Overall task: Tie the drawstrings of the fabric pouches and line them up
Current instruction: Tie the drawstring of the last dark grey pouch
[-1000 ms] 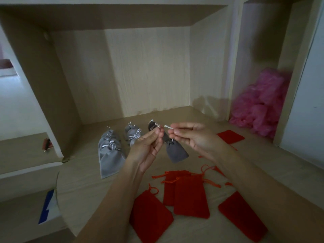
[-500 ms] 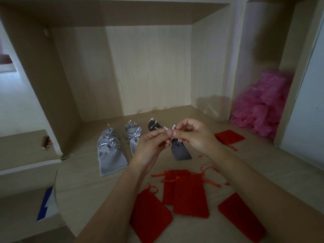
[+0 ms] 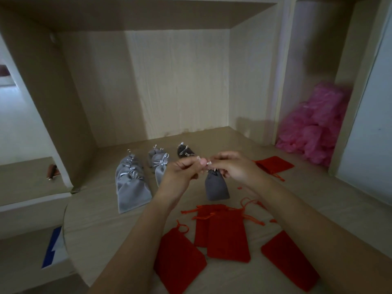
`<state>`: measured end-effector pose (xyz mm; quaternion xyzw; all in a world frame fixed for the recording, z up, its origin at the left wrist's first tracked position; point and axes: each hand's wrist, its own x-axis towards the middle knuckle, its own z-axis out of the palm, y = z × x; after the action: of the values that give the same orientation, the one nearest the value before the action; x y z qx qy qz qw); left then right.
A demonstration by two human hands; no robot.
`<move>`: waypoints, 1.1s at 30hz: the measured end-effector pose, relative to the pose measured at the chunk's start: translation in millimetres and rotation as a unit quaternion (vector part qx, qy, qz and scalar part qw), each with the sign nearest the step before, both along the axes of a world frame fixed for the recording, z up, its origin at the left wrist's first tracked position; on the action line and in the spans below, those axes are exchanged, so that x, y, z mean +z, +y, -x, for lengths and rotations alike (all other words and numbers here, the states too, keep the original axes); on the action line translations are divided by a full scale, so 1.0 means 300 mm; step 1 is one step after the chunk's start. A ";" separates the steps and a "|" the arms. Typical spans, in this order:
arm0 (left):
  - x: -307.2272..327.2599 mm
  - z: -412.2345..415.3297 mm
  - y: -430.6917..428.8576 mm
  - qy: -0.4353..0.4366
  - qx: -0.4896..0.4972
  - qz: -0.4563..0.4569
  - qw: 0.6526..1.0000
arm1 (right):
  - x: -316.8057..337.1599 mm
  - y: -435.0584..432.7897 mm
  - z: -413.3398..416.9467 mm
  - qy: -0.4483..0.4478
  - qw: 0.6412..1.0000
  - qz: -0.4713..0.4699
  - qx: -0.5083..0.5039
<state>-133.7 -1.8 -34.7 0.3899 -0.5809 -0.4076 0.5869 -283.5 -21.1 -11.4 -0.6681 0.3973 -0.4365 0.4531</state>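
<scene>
Since a second ago the two hands have closed the gap between them, and the pouch's body has swung from slanting to nearly upright. Around them on the wooden table [image 3: 95, 225] lie tied light grey pouches [image 3: 131, 185] in rows at centre left, one tied dark pouch [image 3: 184, 151] behind, and flat red pouches [image 3: 227, 234] spread across the lower middle, with another red one [image 3: 274, 164] at right. A pink heap [image 3: 316, 124] fills the alcove at upper right; a small brown object [image 3: 52, 171] sits on the ledge at far left, and a blue and white sheet [image 3: 53, 249] shows at lower left. The left hand [image 3: 180, 172] covers part of the second grey row, and both hands hide the neck of the dark grey pouch [image 3: 216, 185], which hangs just below them at the frame's centre; whether its bottom touches the table cannot be told. Its mouth is gathered, its body plump and unwrinkled. The left hand and the right hand [image 3: 235, 166] meet fingertip to fingertip, each pinching the silver drawstring [image 3: 209, 163], whose short ends poke out between the fingers.
</scene>
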 end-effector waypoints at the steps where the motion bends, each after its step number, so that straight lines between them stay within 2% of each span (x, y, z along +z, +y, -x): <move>1: 0.002 -0.002 -0.001 -0.028 0.027 0.023 0.999 | -0.003 0.002 -0.003 0.002 1.000 -0.011 -0.003; 5: -0.001 -0.010 0.001 -0.099 0.107 0.095 0.985 | -0.007 0.004 -0.018 -0.002 0.999 -0.042 -0.014; 7: -0.007 -0.011 0.000 -0.143 0.160 0.119 0.969 | -0.010 -0.001 -0.025 -0.026 0.998 -0.047 -0.015; 10: 0.002 -0.011 0.010 -0.160 0.215 0.146 0.952 | -0.016 -0.001 -0.030 -0.078 0.995 -0.056 0.016; 14: 0.008 0.001 0.016 -0.130 0.198 0.146 0.961 | -0.035 -0.001 -0.025 -0.073 0.995 -0.004 0.064; 18: -0.003 0.012 0.006 -0.105 0.174 0.131 0.970 | -0.043 -0.013 -0.022 -0.055 0.996 0.067 0.001; 20: -0.003 0.012 0.002 -0.101 0.171 0.136 0.971 | -0.041 -0.015 -0.021 -0.067 0.995 0.074 -0.027; 23: -0.005 0.014 -0.006 -0.101 0.164 0.148 0.970 | -0.044 -0.034 -0.010 -0.122 0.991 0.018 -0.049; 26: -0.011 0.042 0.006 -0.082 0.111 0.100 0.985 | -0.051 -0.065 0.013 -0.200 0.974 -0.079 -0.067; 27: -0.016 0.051 0.009 -0.082 0.092 0.088 0.988 | -0.050 -0.074 0.020 -0.246 0.959 -0.127 -0.065; 30: -0.027 0.068 0.017 -0.107 0.054 0.077 0.990 | -0.039 -0.076 0.048 -0.390 0.882 -0.260 -0.048; 31: -0.029 0.074 0.021 -0.111 0.044 0.075 0.990 | -0.037 -0.076 0.058 -0.411 0.867 -0.279 -0.044; 33: -0.027 0.087 0.031 -0.104 0.026 0.065 0.992 | -0.038 -0.081 0.072 -0.418 0.860 -0.290 -0.045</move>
<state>-159.9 7.6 -42.7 0.4062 -0.6533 -0.3107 0.5583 -305.0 -45.3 -22.7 -0.2430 0.3087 -0.5596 0.7297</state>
